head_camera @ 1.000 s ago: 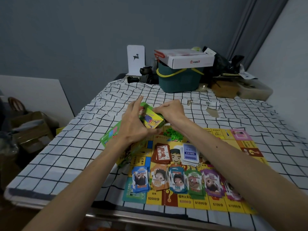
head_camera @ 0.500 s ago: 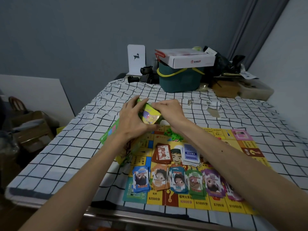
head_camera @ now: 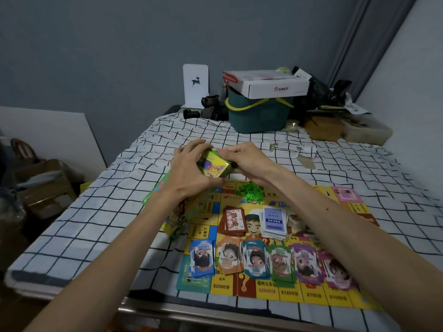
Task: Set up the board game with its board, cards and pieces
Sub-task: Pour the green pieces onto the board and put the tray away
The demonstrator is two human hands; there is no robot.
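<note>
Head view: left hand (head_camera: 189,172) and right hand (head_camera: 248,159) both curled round small box (head_camera: 214,167), seemingly above far-left edge of board (head_camera: 290,293).

We see two bare limbs only: left forearm (head_camera: 119,248) in from 7 o'clock, right forearm (head_camera: 359,236) from 4 o'clock. Left hand (head_camera: 189,168) and right hand (head_camera: 247,159) bare, slim fingers (head_camera: 191,146). One small dark mark (head_camera: 327,209) on the right forearm.

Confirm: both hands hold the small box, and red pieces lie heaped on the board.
Wrong colour: in the head view the pieces are green, not red. They lie on the board, and the left hand and right hand hold the small box.
</note>
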